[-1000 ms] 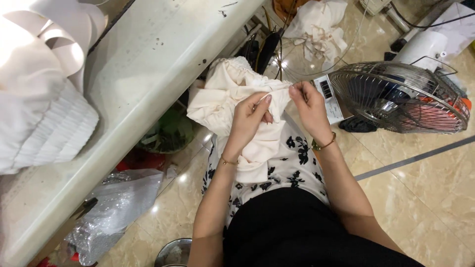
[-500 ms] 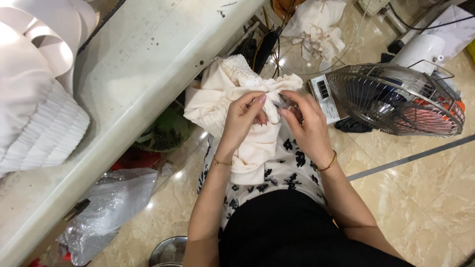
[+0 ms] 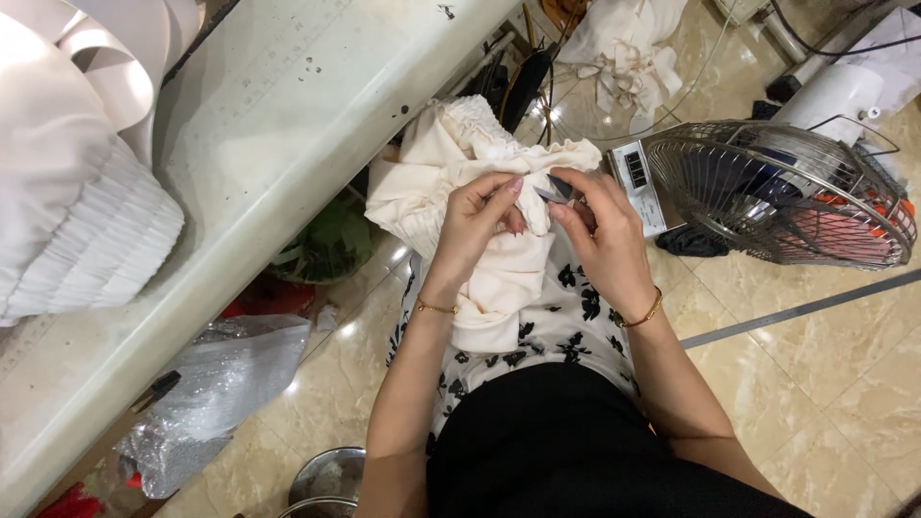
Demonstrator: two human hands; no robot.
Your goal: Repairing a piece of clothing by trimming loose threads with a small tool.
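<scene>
Since the earlier frame, my two hands are sitting closer together over my lap, and the cream fabric [image 3: 480, 192] is bunching higher between them. My left hand [image 3: 477, 225] is pinching a fold of the fabric, its grip clenched on the cloth with the thumb and fingertips pressing together. My right hand [image 3: 597, 230] is grasping a small dark metal tool [image 3: 554, 192], too small to identify, and is holding its tip against the same fold, just beside the left fingertips. The fabric is lying partly on my lap, over the black-and-white floral garment [image 3: 556, 326], and partly rising toward the edge of the white tabletop [image 3: 288, 115], which it is touching at its gathered upper end. A gold bracelet [image 3: 649, 312] is circling my right wrist.

A stack of pleated white cloth [image 3: 86, 230] is resting on the tabletop at the left. A wire-caged floor fan [image 3: 777, 187] is standing on the tiled floor [image 3: 844, 364] near my right hand. A clear plastic bag [image 3: 221, 384] is lying under the tabletop.
</scene>
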